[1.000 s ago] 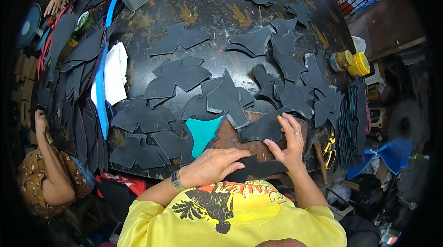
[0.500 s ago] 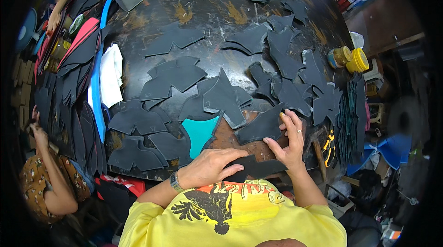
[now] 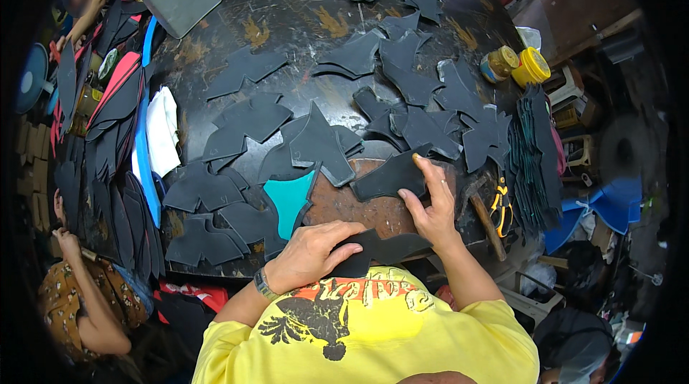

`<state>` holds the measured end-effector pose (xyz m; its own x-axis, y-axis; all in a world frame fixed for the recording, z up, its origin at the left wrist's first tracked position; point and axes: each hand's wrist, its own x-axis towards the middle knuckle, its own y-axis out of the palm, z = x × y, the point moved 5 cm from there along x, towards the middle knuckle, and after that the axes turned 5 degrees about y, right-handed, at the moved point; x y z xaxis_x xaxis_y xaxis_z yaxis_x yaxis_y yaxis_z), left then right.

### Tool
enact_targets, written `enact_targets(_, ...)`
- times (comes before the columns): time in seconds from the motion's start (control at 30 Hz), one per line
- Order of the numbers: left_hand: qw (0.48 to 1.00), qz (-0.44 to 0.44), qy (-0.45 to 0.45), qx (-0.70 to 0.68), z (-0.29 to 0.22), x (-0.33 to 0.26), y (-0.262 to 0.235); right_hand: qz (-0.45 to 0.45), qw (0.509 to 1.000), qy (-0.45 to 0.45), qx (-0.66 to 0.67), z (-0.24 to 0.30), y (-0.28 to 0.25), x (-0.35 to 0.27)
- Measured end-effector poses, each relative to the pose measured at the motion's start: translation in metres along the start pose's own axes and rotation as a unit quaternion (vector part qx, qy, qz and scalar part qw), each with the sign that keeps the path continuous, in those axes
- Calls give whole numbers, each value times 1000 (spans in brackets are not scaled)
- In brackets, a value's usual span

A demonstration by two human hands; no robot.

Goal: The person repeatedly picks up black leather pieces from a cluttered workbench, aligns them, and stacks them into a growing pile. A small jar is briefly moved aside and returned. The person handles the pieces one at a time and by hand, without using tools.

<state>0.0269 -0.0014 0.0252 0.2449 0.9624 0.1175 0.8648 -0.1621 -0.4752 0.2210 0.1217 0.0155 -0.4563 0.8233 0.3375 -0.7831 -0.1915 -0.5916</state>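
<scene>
My left hand (image 3: 316, 249) is closed at the table's near edge. Its thumb and fingers pinch a black, notched flat piece (image 3: 395, 247) that lies against the yellow shirt. My right hand (image 3: 433, 206) has thumb and fingers spread at the right end of another black cut piece (image 3: 387, 177). That piece lies flat on a worn brown board (image 3: 334, 204), touched by the fingertips. Left of the board is a black-edged piece with a turquoise face (image 3: 288, 201). A pointed black piece (image 3: 316, 146) overlaps others just beyond the board.
Small stacks of black pieces (image 3: 251, 122) cover much of the dark table. At right are a hammer (image 3: 486, 226), yellow-black pliers (image 3: 501, 206), a yellow tub (image 3: 531, 67) and upright stacked pieces (image 3: 532, 161). A co-worker's arm (image 3: 90, 280) is at left, beyond a blue strip (image 3: 146, 161).
The whole view has shifted, so the table appears further left and up. My right fingers have spread wider at the black piece. My left hand keeps its pinch.
</scene>
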Motion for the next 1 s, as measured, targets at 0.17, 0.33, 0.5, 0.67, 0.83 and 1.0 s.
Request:
enact_targets(0.17,998,-26,45,22,-13,-4,2,-6,996,85,14,-12,0,-6)
enact_targets(0.33,992,-46,109,33,-23,-18,11,-45,985,123,116,-20,0,-12)
enact_targets(0.5,990,-41,127,41,-34,-31,13,-29,983,114,140,-24,1,-14)
enact_targets(0.67,987,-49,149,37,-42,-41,10,-36,987,102,115,-27,0,-14)
enact_targets(0.83,983,-41,179,-9,-49,-51,8,-88,996,5,-31,-2,-4,-8)
enact_targets(1.0,979,-23,204,12,-53,-60,8,64,979,-186,-59,64,34,1)
